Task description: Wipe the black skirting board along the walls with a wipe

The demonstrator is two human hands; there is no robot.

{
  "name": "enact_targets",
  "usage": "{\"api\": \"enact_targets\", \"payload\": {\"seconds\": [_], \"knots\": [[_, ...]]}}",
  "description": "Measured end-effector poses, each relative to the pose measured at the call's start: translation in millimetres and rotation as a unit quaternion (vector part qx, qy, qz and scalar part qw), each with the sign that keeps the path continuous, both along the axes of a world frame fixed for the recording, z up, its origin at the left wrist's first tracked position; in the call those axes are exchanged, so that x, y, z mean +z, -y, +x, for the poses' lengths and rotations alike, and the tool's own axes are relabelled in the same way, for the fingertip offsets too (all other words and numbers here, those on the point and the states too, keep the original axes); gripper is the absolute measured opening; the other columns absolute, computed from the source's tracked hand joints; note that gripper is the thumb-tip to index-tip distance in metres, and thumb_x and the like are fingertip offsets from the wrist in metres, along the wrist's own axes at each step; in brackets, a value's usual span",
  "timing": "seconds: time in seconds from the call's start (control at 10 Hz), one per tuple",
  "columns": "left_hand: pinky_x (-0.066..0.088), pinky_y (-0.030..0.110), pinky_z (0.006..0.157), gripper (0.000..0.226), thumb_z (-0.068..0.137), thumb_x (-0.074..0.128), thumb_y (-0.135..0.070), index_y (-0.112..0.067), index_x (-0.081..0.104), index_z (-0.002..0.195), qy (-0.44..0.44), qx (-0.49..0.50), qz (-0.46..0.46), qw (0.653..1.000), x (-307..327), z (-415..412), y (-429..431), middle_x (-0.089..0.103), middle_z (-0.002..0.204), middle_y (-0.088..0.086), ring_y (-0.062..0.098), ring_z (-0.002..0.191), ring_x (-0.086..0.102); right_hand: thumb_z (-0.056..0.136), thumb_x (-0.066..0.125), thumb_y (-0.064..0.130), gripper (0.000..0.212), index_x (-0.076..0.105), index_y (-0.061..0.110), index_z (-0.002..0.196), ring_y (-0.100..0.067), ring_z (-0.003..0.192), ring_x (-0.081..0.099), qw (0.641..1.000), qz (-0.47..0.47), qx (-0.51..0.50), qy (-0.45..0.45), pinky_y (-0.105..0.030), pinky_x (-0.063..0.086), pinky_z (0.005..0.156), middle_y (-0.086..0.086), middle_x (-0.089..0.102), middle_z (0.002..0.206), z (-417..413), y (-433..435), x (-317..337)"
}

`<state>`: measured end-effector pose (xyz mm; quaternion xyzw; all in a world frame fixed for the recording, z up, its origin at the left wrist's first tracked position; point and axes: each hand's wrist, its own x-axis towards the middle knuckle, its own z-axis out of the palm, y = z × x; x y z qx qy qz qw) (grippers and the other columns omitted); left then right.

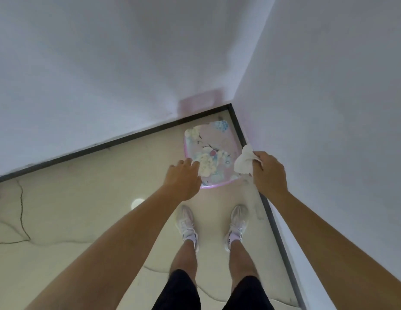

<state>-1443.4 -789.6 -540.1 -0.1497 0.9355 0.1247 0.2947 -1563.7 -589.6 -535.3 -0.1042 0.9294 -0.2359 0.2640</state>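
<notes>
Skirting board (105, 146) runs black along both walls to the corner, where the right grip (270, 171) clutches a white wipe (244, 163) near the right wall while the left grip (183, 179) hangs loose and empty over a floral stool (214, 142).

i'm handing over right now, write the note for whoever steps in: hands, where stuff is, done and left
Right hand grips the white wipe, held beside the right wall.
Left hand is open, fingers over the pink floral stool, which stands in the corner in front of the black skirting board.
Done: no wiped stretch can be told.
Left: probably shift the stool, then wipe the board along both walls.
</notes>
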Motion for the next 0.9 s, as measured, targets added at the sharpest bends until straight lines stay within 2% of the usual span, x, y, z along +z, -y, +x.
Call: {"api": "enact_targets", "payload": {"seconds": [0.1,0.2,0.3,0.4,0.5,0.6,0.7,0.8,0.9], "knots": [[0.042,0.043,0.09,0.044,0.095,0.041,-0.036,-0.014,0.042,0.132,0.032,0.031,0.012,0.999,-53,-9,-5,0.045,0.135,0.009,0.028,0.116,0.049,0.103,0.045,0.017,0.034,0.06,0.011,0.132,-0.033,0.106,0.063,1.0,0.011,0.024,0.015,-0.04,0.051,0.09,-0.015,0.067,0.119,-19,15,-52],[0.042,0.043,0.091,0.046,0.094,0.043,-0.036,-0.013,0.04,0.135,0.053,0.033,0.017,0.998,-94,-18,-7,0.043,0.137,0.01,0.029,0.118,0.047,0.104,0.047,0.022,0.034,0.057,0.013,0.135,-0.028,0.108,0.063,0.999,-0.01,0.043,-0.03,-0.034,0.052,0.088,-0.013,0.063,0.124,-39,35,-81],[0.041,0.043,0.094,0.047,0.094,0.043,-0.034,-0.013,0.039,0.136,0.06,0.054,0.018,0.997,-128,-28,-4,0.039,0.141,0.01,0.029,0.122,0.044,0.103,0.05,0.026,0.034,0.056,0.013,0.134,-0.023,0.105,0.064,0.987,-0.044,0.101,-0.114,-0.024,0.051,0.077,-0.011,0.058,0.129,-48,48,-104],[0.039,0.044,0.097,0.047,0.094,0.043,-0.031,-0.012,0.038,0.137,0.054,0.064,0.01,0.996,-159,-37,-2,0.033,0.148,0.01,0.028,0.13,0.037,0.102,0.049,0.028,0.038,0.054,0.017,0.138,-0.024,0.11,0.062,0.975,-0.032,0.184,-0.119,-0.023,0.049,0.076,-0.009,0.05,0.138,-37,46,-143],[0.032,0.046,0.107,0.052,0.095,0.041,-0.028,-0.012,0.031,0.144,0.08,0.031,0.014,0.996,-188,-36,-7,0.015,0.159,0.007,0.022,0.144,0.017,0.102,0.046,0.034,0.059,0.026,0.023,0.156,-0.036,0.148,0.026,0.945,0.105,0.307,0.038,-0.048,0.035,0.117,-0.01,0.017,0.165,-12,33,-200],[0.027,0.046,0.112,0.059,0.095,0.039,-0.028,-0.012,0.021,0.149,0.136,0.004,0.04,0.99,-212,-27,-13,0.006,0.161,0.003,0.017,0.148,0.006,0.103,0.045,0.036,0.073,0.001,0.023,0.161,-0.036,0.154,-0.011,0.886,0.222,0.389,0.123,-0.052,0.002,0.125,-0.007,-0.017,0.167,8,12,-239],[0.027,0.046,0.111,0.059,0.093,0.04,-0.023,-0.013,0.023,0.149,0.159,0.008,0.06,0.985,-221,-16,-16,0.007,0.161,0.002,0.017,0.147,0.008,0.103,0.046,0.029,0.073,0.003,0.023,0.161,-0.034,0.153,-0.016,0.888,0.22,0.386,0.124,-0.051,0.0,0.125,-0.005,-0.023,0.166,13,3,-243],[0.024,0.047,0.113,0.06,0.095,0.04,-0.024,-0.016,0.02,0.15,0.174,-0.003,0.06,0.983,-216,-14,-14,0.003,0.162,0.003,0.019,0.148,0.004,0.103,0.043,0.025,0.059,0.02,0.022,0.158,-0.032,0.155,-0.003,0.905,0.189,0.354,0.141,-0.049,0.007,0.126,-0.005,-0.005,0.169,1,10,-228],[0.02,0.049,0.115,0.058,0.097,0.037,-0.033,-0.016,0.02,0.15,0.107,-0.002,0.025,0.994,-192,-20,-5,0.001,0.161,0.008,0.025,0.148,0.001,0.103,0.043,0.024,0.05,0.036,0.019,0.152,-0.031,0.152,0.017,0.93,0.159,0.319,0.085,-0.047,0.021,0.123,-0.01,0.021,0.164,-22,21,-204]]}}
